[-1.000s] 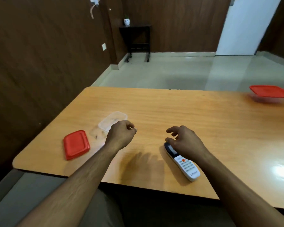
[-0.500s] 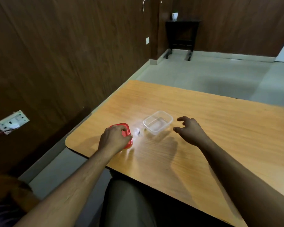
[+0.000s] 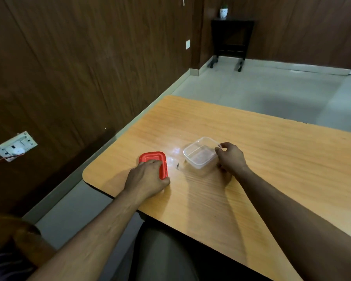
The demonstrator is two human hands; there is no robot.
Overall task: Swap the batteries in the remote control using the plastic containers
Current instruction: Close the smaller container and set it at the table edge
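Observation:
A clear plastic container [image 3: 199, 154] stands open on the wooden table [image 3: 272, 159] near its left end. My right hand [image 3: 230, 159] grips the container's right rim with thumb and fingers. A red lid [image 3: 152, 158] lies flat on the table to the container's left. My left hand [image 3: 147, 179] rests on the lid's near half, fingers curled over its edge. The container's inside looks bare; small dark specks lie on the table between lid and container. The remote control is out of view.
The table's rounded left corner [image 3: 85, 175] is close to my left hand. A dark wood wall with a socket plate [image 3: 15, 146] runs along the left. A small black side table [image 3: 230, 39] stands far off in the corner.
The view has swung left, leaving the remote out of frame. My left hand went from the container to the red lid. My right hand left the remote and took the container's rim.

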